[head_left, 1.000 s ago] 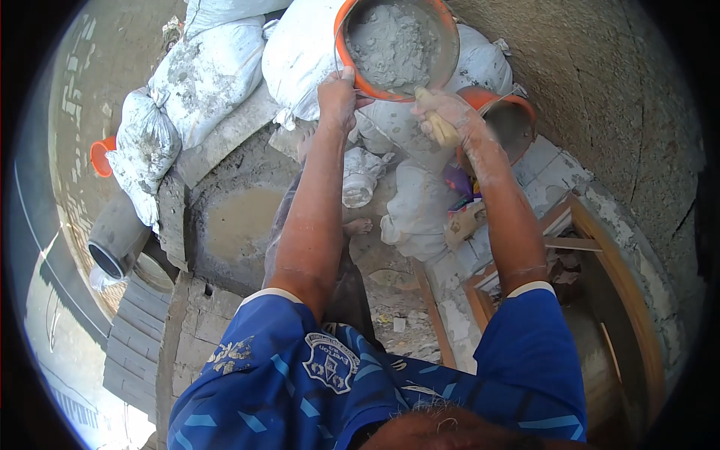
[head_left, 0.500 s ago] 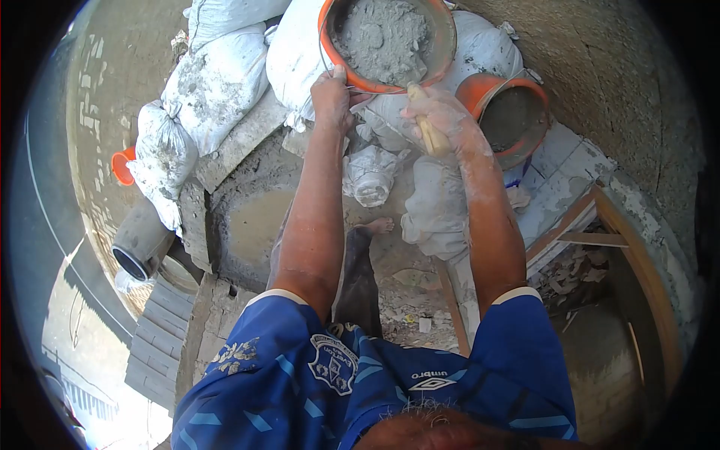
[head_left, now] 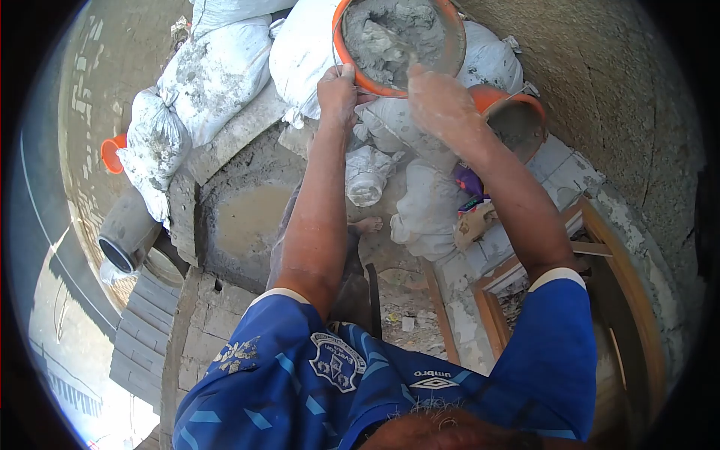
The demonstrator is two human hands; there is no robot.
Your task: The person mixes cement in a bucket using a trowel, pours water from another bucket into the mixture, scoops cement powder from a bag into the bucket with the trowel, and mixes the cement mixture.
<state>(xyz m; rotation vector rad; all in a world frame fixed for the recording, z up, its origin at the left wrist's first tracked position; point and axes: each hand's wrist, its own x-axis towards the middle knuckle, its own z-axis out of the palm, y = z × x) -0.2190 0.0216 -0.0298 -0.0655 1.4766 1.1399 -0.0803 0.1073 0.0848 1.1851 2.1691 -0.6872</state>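
Observation:
At the top of the view, an orange bucket (head_left: 346, 54) holds wet grey mortar (head_left: 394, 37). My left hand (head_left: 337, 96) is closed on the bucket's near left rim, beside its wire handle. Over the near right rim, my right hand (head_left: 442, 105) is closed round the trowel, whose wooden handle showed a moment ago. My fist now hides that handle, and I cannot clearly make out the blade at the mortar. Just right of this hand stands a second orange bucket (head_left: 525, 124) with grey residue inside.
White filled sacks (head_left: 217, 79) surround the bucket. A dark bucket (head_left: 127, 229) lies tipped at the left, near a small orange container (head_left: 113, 154). Low in the middle is a bare foot (head_left: 367, 225). A wooden frame (head_left: 622, 277) edges an opening at right; a rough wall (head_left: 592, 82) rises behind.
My right hand has turned over and moved slightly up to the bucket, so the wooden handle is now hidden. The mortar's surface is more broken up. My left hand keeps its grip.

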